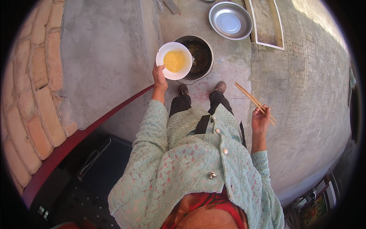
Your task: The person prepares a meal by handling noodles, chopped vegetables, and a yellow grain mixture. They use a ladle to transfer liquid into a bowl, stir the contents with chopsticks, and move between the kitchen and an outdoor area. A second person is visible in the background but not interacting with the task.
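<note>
My left hand [159, 77] grips the near left rim of a white bowl [161, 53], thumb over the edge. Yellow, finely grained contents [174, 61] lie in the bowl, paler and runnier toward one side; I cannot tell exactly what they are. The bowl is held over the left part of a dark bucket [210, 57] with a wire handle, hiding some of its opening. Dark contents with small bits show inside the bucket. Off to the right, my right hand [261, 119] is closed round a pair of wooden chopsticks [249, 97], their long ends pointing up and left, away from the bowl.
A wide metal basin [217, 10] rests on the floor beyond the bucket. Right of it is a white-edged rectangular frame [268, 45]. A brick wall [40, 68] and grey concrete ledge [103, 57] run along the left. My shoes [220, 87] stand just behind the bucket.
</note>
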Demonstrator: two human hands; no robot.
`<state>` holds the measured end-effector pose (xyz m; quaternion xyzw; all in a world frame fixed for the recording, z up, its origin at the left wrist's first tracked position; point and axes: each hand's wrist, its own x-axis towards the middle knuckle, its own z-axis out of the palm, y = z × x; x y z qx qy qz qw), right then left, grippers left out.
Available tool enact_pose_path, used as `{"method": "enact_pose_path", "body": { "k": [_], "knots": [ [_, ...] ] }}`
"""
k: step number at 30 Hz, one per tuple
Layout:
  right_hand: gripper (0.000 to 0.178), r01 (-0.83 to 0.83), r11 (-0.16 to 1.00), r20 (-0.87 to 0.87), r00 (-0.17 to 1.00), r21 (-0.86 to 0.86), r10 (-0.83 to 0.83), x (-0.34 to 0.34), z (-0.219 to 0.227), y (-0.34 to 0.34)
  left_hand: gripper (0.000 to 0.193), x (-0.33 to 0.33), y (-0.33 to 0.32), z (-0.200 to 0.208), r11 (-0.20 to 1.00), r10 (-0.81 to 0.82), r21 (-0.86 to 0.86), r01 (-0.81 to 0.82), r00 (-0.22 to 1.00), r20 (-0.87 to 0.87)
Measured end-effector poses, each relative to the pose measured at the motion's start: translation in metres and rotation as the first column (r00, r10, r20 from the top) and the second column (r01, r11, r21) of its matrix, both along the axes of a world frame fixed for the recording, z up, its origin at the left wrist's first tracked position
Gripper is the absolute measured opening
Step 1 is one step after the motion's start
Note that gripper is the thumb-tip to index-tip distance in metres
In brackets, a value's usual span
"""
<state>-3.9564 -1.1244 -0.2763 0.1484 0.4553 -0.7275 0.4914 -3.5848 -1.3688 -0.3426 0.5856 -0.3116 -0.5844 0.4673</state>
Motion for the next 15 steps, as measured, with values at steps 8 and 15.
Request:
{"method": "enact_pose_path", "body": {
  "k": [8, 15],
  "knots": [
    [0.025, 0.003, 1.000, 0.019, 1.000, -0.005, -0.003, 0.003, 0.001, -0.001, 0.041, -0.003, -0.002, 0.010, 1.000, 0.004, 0.009, -0.004, 1.000, 0.016],
    [0.026, 0.009, 1.000, 0.028, 1.000, 0.002, -0.009, 0.004, -0.001, 0.001, 0.041, -0.005, -0.002, 0.018, 1.000, -0.008, -0.017, 0.010, 0.997, 0.078]
  ]
}}
